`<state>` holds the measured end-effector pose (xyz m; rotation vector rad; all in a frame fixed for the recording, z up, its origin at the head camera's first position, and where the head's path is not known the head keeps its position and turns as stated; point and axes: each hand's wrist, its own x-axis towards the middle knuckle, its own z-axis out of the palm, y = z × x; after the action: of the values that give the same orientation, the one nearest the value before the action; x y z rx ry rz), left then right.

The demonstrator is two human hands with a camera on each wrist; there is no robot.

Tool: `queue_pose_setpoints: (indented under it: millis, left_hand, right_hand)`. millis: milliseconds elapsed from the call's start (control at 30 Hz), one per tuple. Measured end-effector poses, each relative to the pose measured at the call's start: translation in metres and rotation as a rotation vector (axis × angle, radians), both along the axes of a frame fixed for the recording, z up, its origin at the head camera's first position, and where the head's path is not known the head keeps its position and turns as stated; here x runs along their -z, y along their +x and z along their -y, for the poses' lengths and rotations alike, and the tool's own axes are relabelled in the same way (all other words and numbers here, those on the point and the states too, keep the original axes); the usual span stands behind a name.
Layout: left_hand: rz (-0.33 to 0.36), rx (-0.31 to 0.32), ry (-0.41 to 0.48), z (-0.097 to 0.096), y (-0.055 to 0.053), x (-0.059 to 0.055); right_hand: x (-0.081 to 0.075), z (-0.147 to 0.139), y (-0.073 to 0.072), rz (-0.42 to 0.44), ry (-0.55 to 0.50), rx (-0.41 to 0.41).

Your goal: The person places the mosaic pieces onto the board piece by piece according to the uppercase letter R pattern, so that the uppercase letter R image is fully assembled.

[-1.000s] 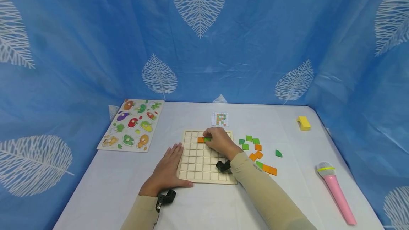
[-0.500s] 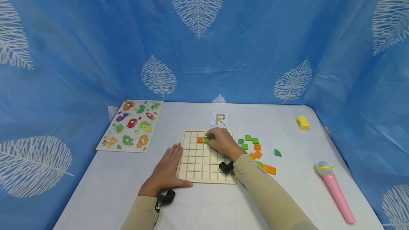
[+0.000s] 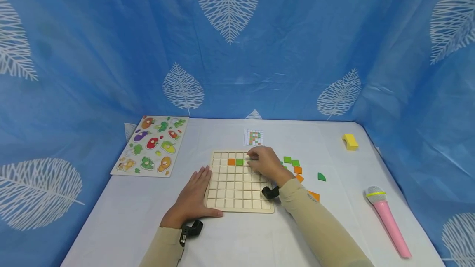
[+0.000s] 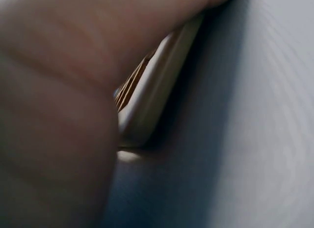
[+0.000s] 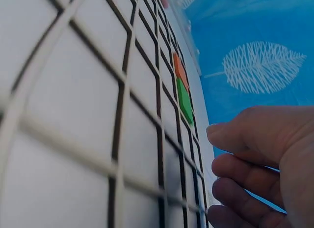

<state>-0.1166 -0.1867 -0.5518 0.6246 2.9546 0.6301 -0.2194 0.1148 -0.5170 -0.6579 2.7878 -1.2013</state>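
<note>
The right hand (image 3: pixel 268 165), grip parted and empty, could brush and dislodge the square orange tile (image 3: pixel 231 162) and square green tile (image 3: pixel 239 162) near the pale wooden board (image 3: pixel 234 193)'s far edge, left hand (image 3: pixel 193 196) spread alongside.

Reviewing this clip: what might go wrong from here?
The right hand is close beside the green tile and might nudge it askew. The right sleeve overlaps loose tiles in the head view and could scatter them. The board might slide if the left hand leaves its edge.
</note>
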Motion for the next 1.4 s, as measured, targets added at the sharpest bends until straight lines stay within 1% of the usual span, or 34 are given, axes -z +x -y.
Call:
queue_pose_setpoints:
  millis: [133, 233, 400, 667, 933, 1100, 1233, 1400]
  left_hand:
    - [-0.010, -0.005, 0.006, 0.001, 0.000, 0.002]
    - [-0.004, -0.011, -0.001, 0.001, 0.000, 0.002]
    - [0.000, -0.010, -0.009, 0.003, 0.000, 0.001]
    - [0.005, -0.009, 0.003, 0.004, 0.001, -0.001]
    - [0.013, 0.000, -0.001, 0.000, 0.001, 0.000]
    - [0.016, -0.006, -0.002, -0.001, 0.000, -0.001]
    - [0.022, -0.009, -0.003, -0.001, 0.000, -0.002]
    - [0.023, -0.001, -0.013, -0.001, -0.001, -0.001]
  right_hand:
    - [0.000, -0.016, -0.002, 0.001, 0.018, 0.028]
    - [0.001, -0.030, -0.001, -0.026, 0.039, 0.055]
    - [-0.003, -0.057, 0.002, -0.032, 0.071, 0.107]
    - [-0.009, -0.099, 0.006, -0.011, 0.112, 0.177]
    - [-0.014, -0.134, 0.015, 0.021, 0.147, 0.206]
    - [-0.017, -0.148, 0.022, 0.025, 0.173, 0.233]
    - [-0.019, -0.152, 0.024, 0.022, 0.186, 0.245]
    - [-0.018, -0.155, 0.024, 0.027, 0.192, 0.239]
